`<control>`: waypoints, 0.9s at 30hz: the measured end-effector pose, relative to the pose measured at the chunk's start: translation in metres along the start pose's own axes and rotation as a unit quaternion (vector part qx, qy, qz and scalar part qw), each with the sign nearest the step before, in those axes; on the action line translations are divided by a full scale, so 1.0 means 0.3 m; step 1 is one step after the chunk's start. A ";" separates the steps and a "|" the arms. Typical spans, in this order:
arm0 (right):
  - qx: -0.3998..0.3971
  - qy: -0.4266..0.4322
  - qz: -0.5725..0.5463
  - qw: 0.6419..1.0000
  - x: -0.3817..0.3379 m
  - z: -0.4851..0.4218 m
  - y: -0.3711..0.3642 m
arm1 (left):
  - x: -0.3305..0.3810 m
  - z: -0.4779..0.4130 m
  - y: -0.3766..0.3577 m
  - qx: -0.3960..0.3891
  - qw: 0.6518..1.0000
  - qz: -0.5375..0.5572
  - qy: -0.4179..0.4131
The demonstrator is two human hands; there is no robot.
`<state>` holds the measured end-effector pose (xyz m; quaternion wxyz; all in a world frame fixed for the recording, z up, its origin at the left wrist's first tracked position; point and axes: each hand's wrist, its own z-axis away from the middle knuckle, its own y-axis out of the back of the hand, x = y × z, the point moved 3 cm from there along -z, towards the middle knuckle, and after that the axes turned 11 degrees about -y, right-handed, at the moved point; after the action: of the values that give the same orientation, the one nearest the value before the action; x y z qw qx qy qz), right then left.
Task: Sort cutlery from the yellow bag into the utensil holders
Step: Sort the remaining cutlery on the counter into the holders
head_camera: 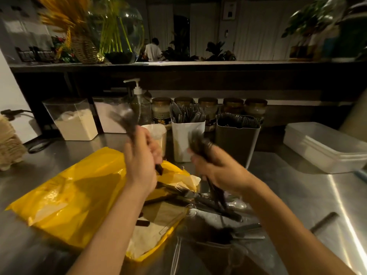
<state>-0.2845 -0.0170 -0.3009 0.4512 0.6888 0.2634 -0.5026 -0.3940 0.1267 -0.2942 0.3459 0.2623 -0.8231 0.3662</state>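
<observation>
The yellow bag (65, 197) lies flat on the steel counter, its open end facing right. Dark cutlery (222, 209) spills from that end in a loose pile. My left hand (142, 161) grips a bundle of dark cutlery (124, 120), held upright and blurred. My right hand (216, 167) grips another dark bundle (199, 143) above the pile. Behind my hands stand a white utensil holder (186, 139) and a grey utensil holder (236, 141), both with several utensils in them.
A pale cup (158, 133) stands just left of the white holder. Flour canisters (73, 120), a pump bottle (139, 104) and a row of jars (234, 106) line the back. A white lidded tub (325, 145) sits at the right, egg cartons (9, 143) at the left.
</observation>
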 end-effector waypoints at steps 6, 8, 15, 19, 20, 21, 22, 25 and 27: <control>0.104 0.123 -0.206 0.965 -0.081 0.016 0.016 | -0.095 0.187 -0.118 -0.267 0.947 -0.155 0.084; 0.122 0.111 -0.212 0.963 -0.073 0.018 0.011 | -0.107 0.205 -0.133 -0.298 0.944 -0.130 0.062; 0.131 0.047 -0.205 0.969 -0.051 0.019 -0.005 | -0.084 0.223 -0.119 -0.356 0.922 -0.135 0.066; 0.032 0.020 -0.254 0.967 -0.053 0.036 -0.002 | -0.089 0.225 -0.118 -0.381 0.913 -0.137 0.049; 0.001 0.019 -0.264 0.964 -0.053 0.041 0.002 | -0.090 0.226 -0.118 -0.377 0.915 -0.140 0.039; -0.033 0.017 -0.276 0.960 -0.056 0.047 0.006 | -0.095 0.228 -0.116 -0.367 0.918 -0.144 0.029; -0.062 0.016 -0.289 0.955 -0.058 0.052 0.010 | -0.103 0.230 -0.112 -0.354 0.923 -0.151 0.022; -0.103 0.032 -0.299 0.948 -0.070 0.053 0.013 | -0.129 0.236 -0.104 -0.330 0.926 -0.180 0.006; -0.106 0.032 -0.306 0.945 -0.068 0.044 0.007 | -0.140 0.242 -0.102 -0.319 0.927 -0.196 0.004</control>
<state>-0.2960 -0.0277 -0.2823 0.3375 0.5389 0.5280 -0.5630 -0.3741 0.0592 -0.3491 0.4794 0.2927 -0.8273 0.0103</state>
